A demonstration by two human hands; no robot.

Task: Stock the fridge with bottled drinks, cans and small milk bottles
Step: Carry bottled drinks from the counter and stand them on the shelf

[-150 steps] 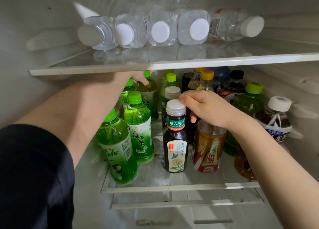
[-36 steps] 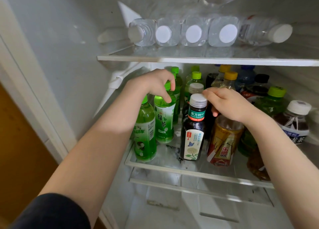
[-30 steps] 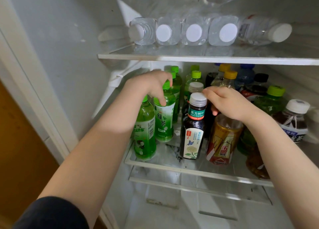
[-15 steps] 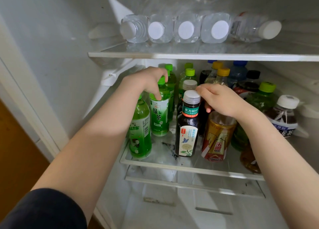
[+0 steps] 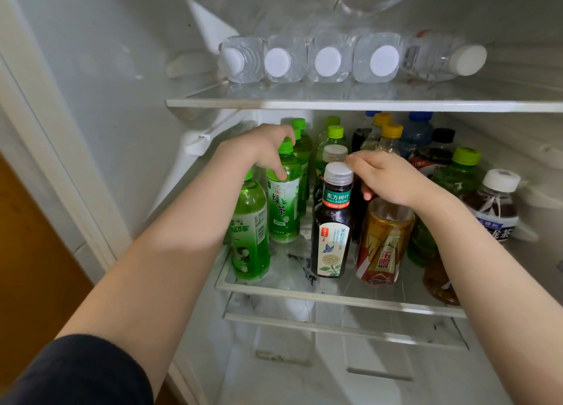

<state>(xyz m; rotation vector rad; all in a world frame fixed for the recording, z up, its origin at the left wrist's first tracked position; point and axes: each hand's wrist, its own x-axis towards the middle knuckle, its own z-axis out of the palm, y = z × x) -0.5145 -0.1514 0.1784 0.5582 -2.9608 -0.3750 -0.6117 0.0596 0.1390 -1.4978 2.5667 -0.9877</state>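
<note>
White fridge wall [image 5: 122,115] at left; five water bottles [image 5: 332,60] lie side by side on the upper glass shelf [image 5: 304,103], and upright drinks crowd the lower shelf [image 5: 304,291]. The left hand [image 5: 259,150] curls its fingers round the neck of a green tea bottle [image 5: 283,209] standing at that shelf's left. The right hand [image 5: 390,179] cups the top of a gold-labelled bottle [image 5: 384,246], fingers bent over its hidden cap, just beside a dark tea bottle [image 5: 332,230].

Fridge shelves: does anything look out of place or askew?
On the top shelf, the rightmost water bottle lies askew, cap turned right, while the other four point caps forward. Dark marks on the lower shelf could be cracks; unclear.
</note>
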